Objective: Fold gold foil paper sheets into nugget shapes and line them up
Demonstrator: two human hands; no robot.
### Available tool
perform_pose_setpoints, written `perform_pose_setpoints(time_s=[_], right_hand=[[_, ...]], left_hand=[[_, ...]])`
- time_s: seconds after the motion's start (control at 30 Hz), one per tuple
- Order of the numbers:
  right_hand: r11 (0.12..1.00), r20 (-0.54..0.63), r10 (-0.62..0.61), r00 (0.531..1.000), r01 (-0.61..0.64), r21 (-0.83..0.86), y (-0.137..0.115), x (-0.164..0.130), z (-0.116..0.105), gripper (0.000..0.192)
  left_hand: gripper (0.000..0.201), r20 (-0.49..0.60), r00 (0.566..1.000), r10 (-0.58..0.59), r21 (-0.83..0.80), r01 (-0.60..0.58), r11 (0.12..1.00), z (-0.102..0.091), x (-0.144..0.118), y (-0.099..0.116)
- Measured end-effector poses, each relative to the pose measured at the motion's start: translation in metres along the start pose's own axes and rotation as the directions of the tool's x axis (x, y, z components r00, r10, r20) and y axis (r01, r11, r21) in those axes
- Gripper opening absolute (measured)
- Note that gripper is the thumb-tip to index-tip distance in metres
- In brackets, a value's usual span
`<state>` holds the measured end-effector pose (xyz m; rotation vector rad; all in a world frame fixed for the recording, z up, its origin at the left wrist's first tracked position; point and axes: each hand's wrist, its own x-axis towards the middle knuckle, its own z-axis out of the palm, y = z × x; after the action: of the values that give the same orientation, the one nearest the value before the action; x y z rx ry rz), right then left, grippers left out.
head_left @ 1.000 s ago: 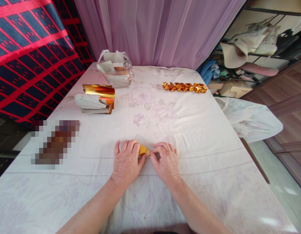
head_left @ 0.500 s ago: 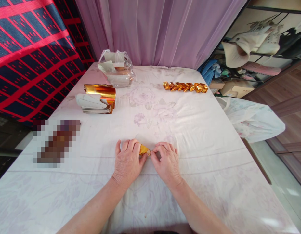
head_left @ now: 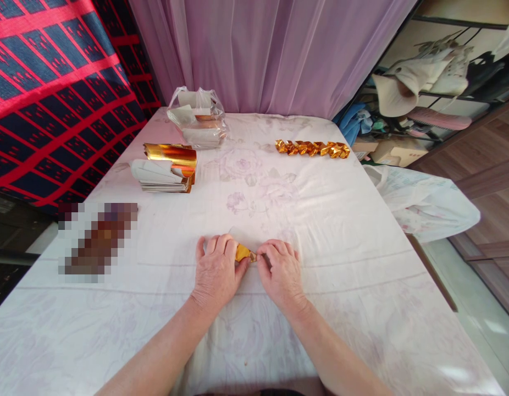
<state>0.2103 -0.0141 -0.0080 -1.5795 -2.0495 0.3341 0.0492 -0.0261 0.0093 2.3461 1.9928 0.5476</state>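
Between my two hands, low over the table, is a small piece of gold foil paper (head_left: 242,252) folded to a point on its right side. My left hand (head_left: 216,268) lies over its left part with the fingers curled and the thumb pressed on its near edge; much of the paper is hidden there. At the pointed end, the thumb and forefinger of my right hand (head_left: 281,270) pinch the tip. Farther back on the right lies a row of folded gold foil pieces (head_left: 312,148).
The table (head_left: 341,236) has a pale flowered cloth. At the back left stand a stack of gold foil paper (head_left: 166,170) and a clear plastic bag (head_left: 199,118) of more sheets. A blurred-out object (head_left: 100,242) lies left. A white plastic bag (head_left: 431,203) hangs beyond the right edge.
Both hands stay almost in place on the gold foil paper. The right fingertips have shifted very slightly at its pointed end, and the view has tilted a little.
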Motion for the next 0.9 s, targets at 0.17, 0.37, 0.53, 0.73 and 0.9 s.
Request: perform_pose_setpoints(time_s=[0.17, 0.37, 0.53, 0.73, 0.9], right_hand=[[1.000, 0.000, 0.021, 1.000, -0.021, 0.006, -0.0014, 0.0011, -0.0001, 0.004], [0.997, -0.002, 0.036, 0.999, -0.036, 0.061, 0.0030, 0.0019, 0.0013, 0.008], [0.997, 0.003, 0.033, 0.999, -0.033, 0.073, 0.0051, 0.0018, 0.0010, 0.011], [1.000, 0.017, 0.012, 1.000, -0.012, 0.013, 0.0007, 0.0029, 0.0007, 0.004], [0.997, -0.001, 0.073, 0.997, -0.073, -0.040, -0.0030, 0.0073, 0.0043, 0.007]], left_hand=[[0.020, 0.013, 1.000, -0.008, -0.016, 0.008, 1.000, -0.0004, -0.0001, -0.0009], [0.019, 0.022, 1.000, -0.002, -0.037, 0.003, 0.999, -0.0004, -0.0005, -0.0032], [0.018, 0.023, 1.000, 0.004, -0.060, -0.003, 0.998, -0.0009, -0.0008, -0.0049], [0.016, 0.019, 1.000, -0.003, -0.069, 0.004, 0.998, -0.0001, -0.0007, -0.0041], [0.016, 0.025, 1.000, -0.013, -0.084, 0.015, 0.996, -0.0003, -0.0006, -0.0038]])
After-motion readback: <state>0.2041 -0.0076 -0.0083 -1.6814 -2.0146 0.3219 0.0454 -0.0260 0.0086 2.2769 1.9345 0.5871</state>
